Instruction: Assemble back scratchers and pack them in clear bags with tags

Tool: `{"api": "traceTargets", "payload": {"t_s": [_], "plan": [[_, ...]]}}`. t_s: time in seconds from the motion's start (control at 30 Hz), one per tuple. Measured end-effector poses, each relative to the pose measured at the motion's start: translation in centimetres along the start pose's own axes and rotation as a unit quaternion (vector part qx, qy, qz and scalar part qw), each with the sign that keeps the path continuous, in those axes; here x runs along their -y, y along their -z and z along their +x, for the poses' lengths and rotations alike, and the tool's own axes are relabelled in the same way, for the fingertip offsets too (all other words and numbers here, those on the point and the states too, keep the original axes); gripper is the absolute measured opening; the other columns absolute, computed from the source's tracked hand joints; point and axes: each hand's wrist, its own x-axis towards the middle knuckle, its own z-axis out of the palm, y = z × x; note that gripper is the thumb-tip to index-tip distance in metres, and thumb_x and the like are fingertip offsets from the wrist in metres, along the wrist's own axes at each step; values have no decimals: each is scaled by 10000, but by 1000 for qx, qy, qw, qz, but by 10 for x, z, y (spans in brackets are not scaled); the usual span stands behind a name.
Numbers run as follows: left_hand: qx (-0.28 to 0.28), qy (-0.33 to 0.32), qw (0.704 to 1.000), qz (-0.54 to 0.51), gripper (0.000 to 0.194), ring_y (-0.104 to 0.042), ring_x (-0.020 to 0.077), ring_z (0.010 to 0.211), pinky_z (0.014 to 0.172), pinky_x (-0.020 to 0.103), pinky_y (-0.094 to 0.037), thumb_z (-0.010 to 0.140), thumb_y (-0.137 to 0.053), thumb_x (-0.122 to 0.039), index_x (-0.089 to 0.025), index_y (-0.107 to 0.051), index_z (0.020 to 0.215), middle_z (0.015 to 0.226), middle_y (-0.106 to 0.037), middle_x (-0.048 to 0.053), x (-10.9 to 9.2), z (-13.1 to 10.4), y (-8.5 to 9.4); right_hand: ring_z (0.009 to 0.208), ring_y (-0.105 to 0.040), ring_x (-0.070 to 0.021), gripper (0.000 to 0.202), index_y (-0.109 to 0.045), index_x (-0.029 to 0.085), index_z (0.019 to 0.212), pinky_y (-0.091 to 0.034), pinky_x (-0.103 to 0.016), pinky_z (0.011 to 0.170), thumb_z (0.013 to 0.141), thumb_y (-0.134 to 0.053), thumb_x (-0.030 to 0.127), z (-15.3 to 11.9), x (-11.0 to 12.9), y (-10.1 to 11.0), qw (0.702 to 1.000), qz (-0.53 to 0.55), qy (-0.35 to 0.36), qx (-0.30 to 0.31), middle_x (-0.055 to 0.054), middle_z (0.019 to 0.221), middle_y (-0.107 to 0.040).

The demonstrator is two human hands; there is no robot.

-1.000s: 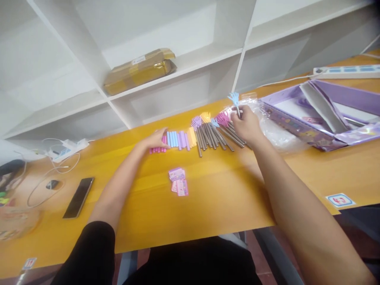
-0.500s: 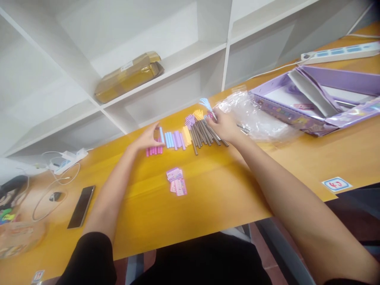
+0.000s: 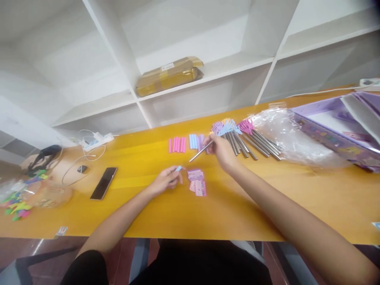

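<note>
Along the back of the table (image 3: 243, 213), from left to right, lie a row of short tubes (image 3: 193, 141), a pile of rods (image 3: 236, 143), a plastic bag (image 3: 285, 128) and a box (image 3: 332, 136), with a shelf unit (image 3: 237, 65) behind them bearing a carton (image 3: 169, 77). Before the tubes lie some cards (image 3: 197, 181), the left hand (image 3: 165, 180) to their left and the right hand (image 3: 220, 148) behind them to the right. Farther left lies a phone (image 3: 103, 183), with a power strip (image 3: 97, 141) behind it.

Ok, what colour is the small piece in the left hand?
The small piece in the left hand is light blue, best seen in the head view.
</note>
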Motion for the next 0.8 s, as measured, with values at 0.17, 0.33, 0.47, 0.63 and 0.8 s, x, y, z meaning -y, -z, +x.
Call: {"api": "traceTargets", "payload": {"t_s": [0.17, 0.33, 0.47, 0.63, 0.8], "plan": [[29, -17, 998, 54, 533, -249, 40, 429, 448, 218, -236, 1022, -659, -600, -159, -687, 1321, 709, -654, -18, 8, -7, 3, 470, -260, -96, 616, -654, 216, 725, -204, -264, 444, 925, -649, 800, -27, -28, -11, 997, 42, -10, -67, 57, 548, -295], [37, -18, 997, 62, 572, -285, 56, 408, 444, 236, -255, 1003, -649, -648, -136, -687, 1258, 648, -644, -28, 11, -8, -9, 441, -318, -103, 596, -661, 224, 801, -241, -274, 431, 943, -628, 802, -36, -41, -4, 998, 11, -23, -61, 44, 528, -412], [48, -18, 997, 55, 614, -279, 60, 399, 438, 241, -227, 995, -657, -654, -140, -633, 1330, 654, -668, -30, 14, -8, -10, 442, -349, -97, 593, -650, 217, 771, -262, -271, 447, 941, -656, 784, -40, -40, -7, 999, 0, -24, -40, 37, 522, -449], [42, -16, 998, 41, 603, -255, 58, 388, 435, 247, -214, 999, -644, -660, -145, -632, 1313, 647, -673, -28, 15, -7, -9, 452, -374, -100, 607, -671, 215, 782, -267, -276, 454, 945, -642, 799, -45, -42, -11, 999, -17, -17, -29, 37, 537, -451], [43, -16, 998, 34, 584, -248, 57, 384, 440, 248, -222, 1001, -634, -656, -143, -639, 1281, 630, -661, -33, 13, -7, -9, 452, -351, -106, 581, -678, 225, 788, -243, -282, 455, 973, -620, 772, -44, -45, -7, 999, -12, -9, -52, 34, 532, -443]]}}
